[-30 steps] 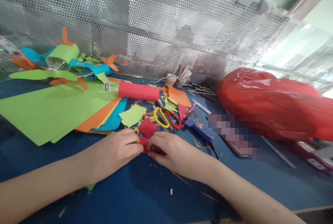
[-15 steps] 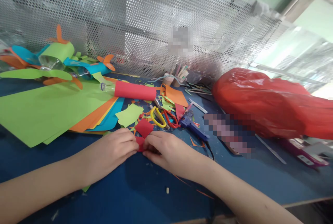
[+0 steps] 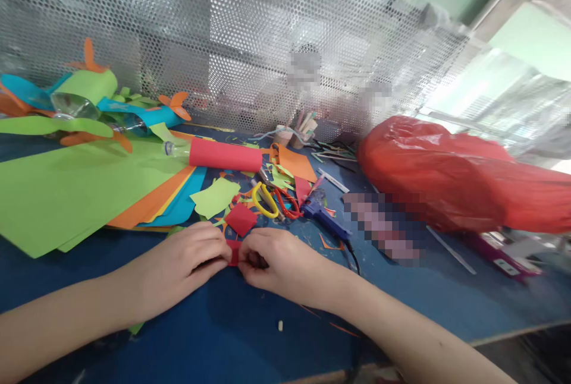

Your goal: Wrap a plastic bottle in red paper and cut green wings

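Both my hands rest on the blue table (image 3: 250, 336) and pinch a small red paper piece (image 3: 233, 251) between them. My left hand (image 3: 190, 262) grips its left side with curled fingers. My right hand (image 3: 272, 259) presses its right side, fingers closed. Just beyond them lies a loose red paper square (image 3: 241, 218). Most of the pinched piece is hidden by my fingers.
Yellow scissors (image 3: 264, 200), red scissors (image 3: 288, 205) and a blue glue gun (image 3: 323, 217) lie behind my hands among paper scraps. Green, orange and blue sheets (image 3: 66, 194) spread at left, with a red-wrapped bottle (image 3: 220, 155) and paper planes (image 3: 84, 104). A red plastic bag (image 3: 455, 176) fills the right. Perforated metal screen behind.
My hands stay together on the red piece, fingers closing tighter over it. The view has shifted slightly, so everything sits a little further left.
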`<state>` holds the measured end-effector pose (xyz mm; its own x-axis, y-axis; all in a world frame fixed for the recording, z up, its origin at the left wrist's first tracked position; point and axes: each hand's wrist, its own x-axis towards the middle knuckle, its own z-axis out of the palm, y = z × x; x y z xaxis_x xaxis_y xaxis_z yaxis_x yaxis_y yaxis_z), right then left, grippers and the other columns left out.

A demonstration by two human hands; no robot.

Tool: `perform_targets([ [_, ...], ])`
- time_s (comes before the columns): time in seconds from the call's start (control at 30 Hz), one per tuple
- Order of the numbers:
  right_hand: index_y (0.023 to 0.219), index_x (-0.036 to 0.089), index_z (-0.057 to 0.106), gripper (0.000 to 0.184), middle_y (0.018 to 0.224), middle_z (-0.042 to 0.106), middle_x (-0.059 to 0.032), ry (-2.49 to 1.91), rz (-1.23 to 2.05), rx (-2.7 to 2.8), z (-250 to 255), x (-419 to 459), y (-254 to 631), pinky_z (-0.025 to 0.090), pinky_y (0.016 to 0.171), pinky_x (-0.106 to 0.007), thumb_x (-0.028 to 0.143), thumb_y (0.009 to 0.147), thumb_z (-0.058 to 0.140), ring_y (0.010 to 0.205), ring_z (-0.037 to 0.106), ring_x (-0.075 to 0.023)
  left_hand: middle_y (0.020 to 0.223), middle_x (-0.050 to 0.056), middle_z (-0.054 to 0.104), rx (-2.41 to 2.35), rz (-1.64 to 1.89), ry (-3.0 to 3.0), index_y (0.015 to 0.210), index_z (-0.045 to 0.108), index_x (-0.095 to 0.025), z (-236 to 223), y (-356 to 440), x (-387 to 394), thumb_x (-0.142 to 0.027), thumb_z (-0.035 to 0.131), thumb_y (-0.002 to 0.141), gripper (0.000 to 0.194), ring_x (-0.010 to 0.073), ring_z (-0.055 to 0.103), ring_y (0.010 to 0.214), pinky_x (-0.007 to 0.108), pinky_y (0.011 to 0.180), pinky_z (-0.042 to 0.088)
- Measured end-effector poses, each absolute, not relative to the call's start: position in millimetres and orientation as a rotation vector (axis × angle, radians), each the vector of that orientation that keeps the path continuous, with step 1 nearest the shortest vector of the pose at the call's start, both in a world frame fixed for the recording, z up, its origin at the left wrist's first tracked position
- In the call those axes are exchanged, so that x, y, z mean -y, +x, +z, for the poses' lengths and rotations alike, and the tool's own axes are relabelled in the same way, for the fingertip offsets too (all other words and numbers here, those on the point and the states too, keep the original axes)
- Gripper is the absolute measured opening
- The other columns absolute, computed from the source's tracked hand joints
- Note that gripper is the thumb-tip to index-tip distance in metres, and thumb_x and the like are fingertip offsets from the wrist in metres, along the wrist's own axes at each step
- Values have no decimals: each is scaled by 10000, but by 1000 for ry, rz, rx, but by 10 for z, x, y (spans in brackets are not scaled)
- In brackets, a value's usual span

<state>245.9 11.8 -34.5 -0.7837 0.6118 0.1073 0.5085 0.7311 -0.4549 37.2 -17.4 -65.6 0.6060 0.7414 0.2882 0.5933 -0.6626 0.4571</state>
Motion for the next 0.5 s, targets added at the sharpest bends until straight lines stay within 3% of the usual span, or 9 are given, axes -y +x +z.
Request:
perform_targets([
  [0.27,753,141,642,59,658,582,29,-966,704,2637,-322,-110,2448,356,554,-158,104,747,597,572,488,-63,862,48,621,-922,790,2802,909,638,-178,-699,373,168,-159,337,981,310,181,548,831,311,763,472],
  [0.5,770,143,633,59,668,586,31,-1021,734,2636,-317,-106,2440,359,542,-168,101,760,593,560,497,-65,835,44,622,-907,800,2787,901,656,-188,-648,364,177,-179,379,977,287,172,558,808,290,737,475],
])
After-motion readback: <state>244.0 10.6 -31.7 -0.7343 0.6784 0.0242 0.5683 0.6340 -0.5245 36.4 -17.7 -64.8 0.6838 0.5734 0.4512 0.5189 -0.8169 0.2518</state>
